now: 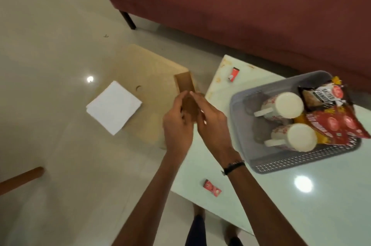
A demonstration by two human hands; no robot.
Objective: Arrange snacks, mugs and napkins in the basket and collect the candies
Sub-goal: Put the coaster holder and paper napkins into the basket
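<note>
Both my hands hold a small brown cardboard box [185, 87] above the stool's right edge. My left hand [176, 123] grips its left side and my right hand [210, 119] grips its right side. A stack of white napkins [113, 107] lies on the light wooden stool [148, 69]. The grey perforated basket [261, 165] stands on the glass table [301, 205] and holds two white mugs [281, 105] [295, 137] lying on their sides and several snack packets [337, 121]. One red candy [233, 74] lies at the table's far corner, another red candy [212, 190] near its front edge.
A dark red sofa [241, 4] runs behind the table, one black leg [128, 19] on the pale tiled floor. A wooden chair leg [22, 179] shows at the lower left. My feet [197, 223] stand beside the table's front left edge.
</note>
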